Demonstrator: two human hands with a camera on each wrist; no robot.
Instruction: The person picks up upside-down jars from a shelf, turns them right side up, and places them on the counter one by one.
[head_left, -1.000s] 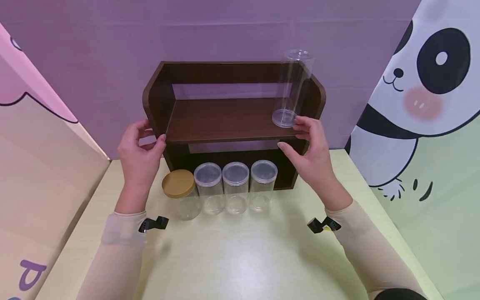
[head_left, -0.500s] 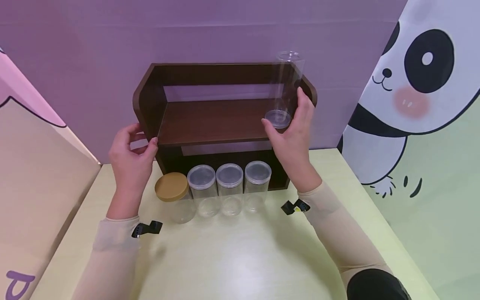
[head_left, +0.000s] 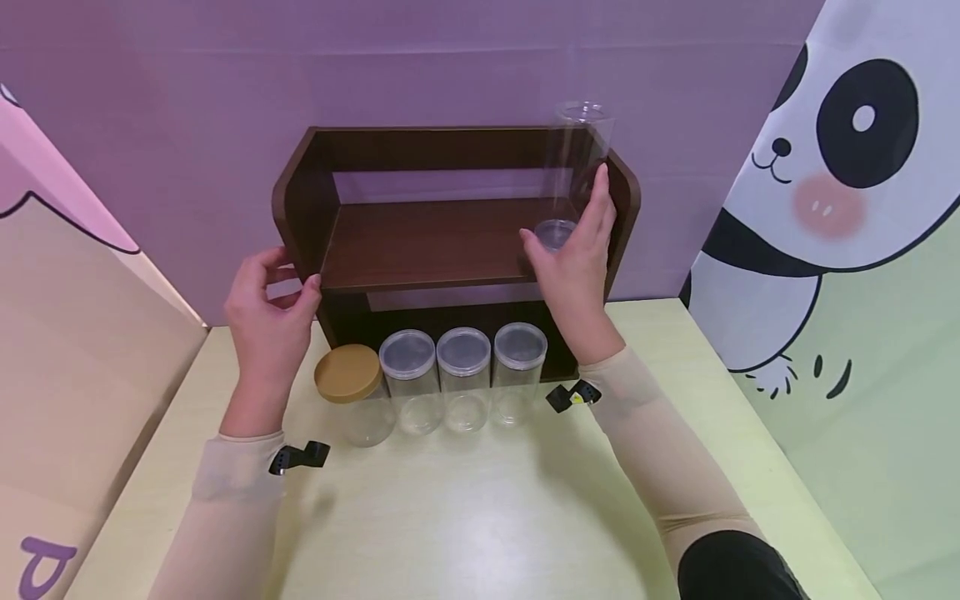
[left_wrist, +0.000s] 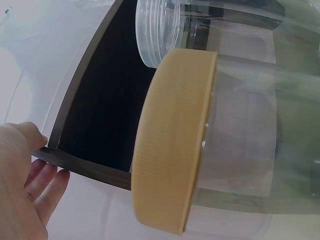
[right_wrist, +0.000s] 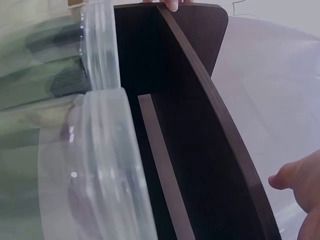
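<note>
A dark brown two-tier shelf [head_left: 420, 242] stands on the table against the purple wall. At its left side, my left hand [head_left: 270, 321] pinches the side panel, thumb on the front edge and fingers outside; the left wrist view shows this grip too. A tall clear plastic jar [head_left: 573, 158] stands upright at the right end of the upper tier. My right hand [head_left: 573, 262] reaches around its lower part, thumb left and fingers right, partly hiding it. In the right wrist view, the right thumb [right_wrist: 287, 177] shows at the edge; the fingers' contact is hidden.
In front of the shelf stand a clear jar with a tan lid [head_left: 348, 373] and three clear jars with translucent lids [head_left: 407, 354], in one row. The pale table [head_left: 450, 508] extends toward me. A panda-printed panel [head_left: 832, 208] is at the right.
My right hand has moved from the shelf's front right edge up and inward to around the tall jar. My left hand keeps its hold on the side panel. The view has shifted slightly.
</note>
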